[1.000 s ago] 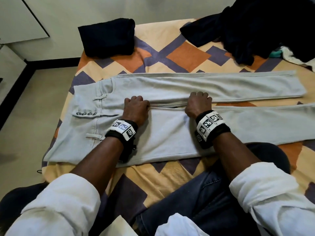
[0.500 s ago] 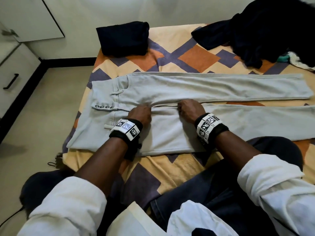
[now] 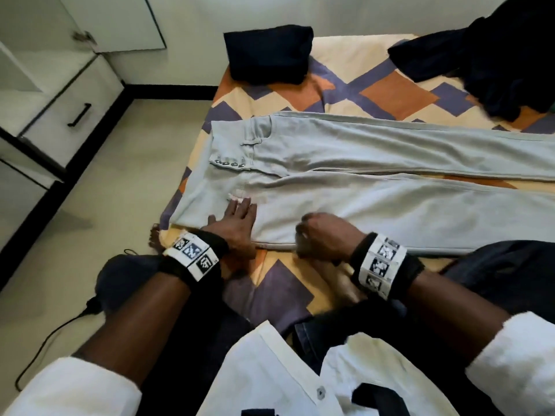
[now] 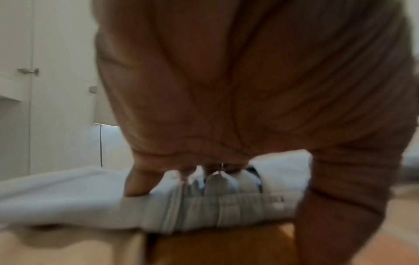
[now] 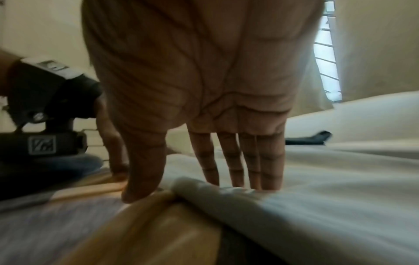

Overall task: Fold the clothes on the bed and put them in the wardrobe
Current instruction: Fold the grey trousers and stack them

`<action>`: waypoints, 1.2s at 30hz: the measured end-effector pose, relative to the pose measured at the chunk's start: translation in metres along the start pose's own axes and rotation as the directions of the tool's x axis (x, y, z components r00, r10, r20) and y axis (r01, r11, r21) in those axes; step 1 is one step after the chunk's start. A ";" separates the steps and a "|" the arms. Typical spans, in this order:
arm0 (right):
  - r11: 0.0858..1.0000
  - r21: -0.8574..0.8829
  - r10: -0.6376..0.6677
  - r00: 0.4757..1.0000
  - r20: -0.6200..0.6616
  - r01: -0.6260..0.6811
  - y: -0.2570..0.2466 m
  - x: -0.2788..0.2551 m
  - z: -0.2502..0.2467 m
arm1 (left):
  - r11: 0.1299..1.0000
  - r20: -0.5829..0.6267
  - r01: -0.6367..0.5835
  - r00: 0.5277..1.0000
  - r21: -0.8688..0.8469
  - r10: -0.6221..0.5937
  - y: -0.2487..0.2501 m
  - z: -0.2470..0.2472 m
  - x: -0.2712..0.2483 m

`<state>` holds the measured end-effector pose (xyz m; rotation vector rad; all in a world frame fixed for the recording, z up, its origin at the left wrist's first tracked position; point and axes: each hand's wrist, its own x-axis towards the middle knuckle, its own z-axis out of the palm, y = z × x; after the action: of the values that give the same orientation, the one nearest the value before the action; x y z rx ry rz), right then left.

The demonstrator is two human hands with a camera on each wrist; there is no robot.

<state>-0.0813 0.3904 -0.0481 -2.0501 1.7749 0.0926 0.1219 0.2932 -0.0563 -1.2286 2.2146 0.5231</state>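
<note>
The left hand (image 3: 237, 226) lies flat with straight fingers (image 3: 244, 205) on the grey trousers (image 3: 375, 202), at the near edge of the waist end; in the left wrist view the fingertips (image 4: 138, 184) press down into the cloth. Just to the right of it, the right hand (image 3: 326, 235) sits at the same near hem. From the head view its knuckles look bent over the edge, yet the right wrist view shows four fingers (image 5: 249, 161) straight down on the fabric and the thumb (image 5: 142, 170) on the sheet in front of a small raised roll of hem, so whether it pinches the cloth cannot be told

Beyond both sets of fingers the trousers stretch flat across the patterned bed (image 3: 399, 94), waist toward the left, the two legs running off to the right with a strip of sheet showing between them. Farther past the fingers, a folded dark garment (image 3: 267, 54) rests at the far left corner of the bed, and a loose pile of dark clothes (image 3: 492, 58) lies far right. Left of the left hand, across the floor, stands a white drawer unit (image 3: 75, 112) with a black handle
</note>
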 end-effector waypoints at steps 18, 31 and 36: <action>0.950 -0.310 0.018 0.997 -0.076 -0.041 -0.003 -0.016 -0.003 | 0.957 -0.286 0.249 0.937 0.148 -0.199 0.012 0.019 0.007; 0.955 0.290 0.146 0.955 -0.257 -0.068 0.051 -0.005 -0.092 | 0.980 -0.440 0.197 0.884 0.039 -0.160 -0.020 -0.100 -0.008; 0.926 0.378 0.177 0.887 -0.427 -0.003 0.090 0.044 -0.159 | 0.971 -0.599 0.085 0.773 -0.225 -0.207 -0.033 -0.176 0.031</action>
<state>-0.1944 0.2848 0.0575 -1.8032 1.9676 -0.7024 0.0886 0.1561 0.0583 -1.8750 2.6046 0.2834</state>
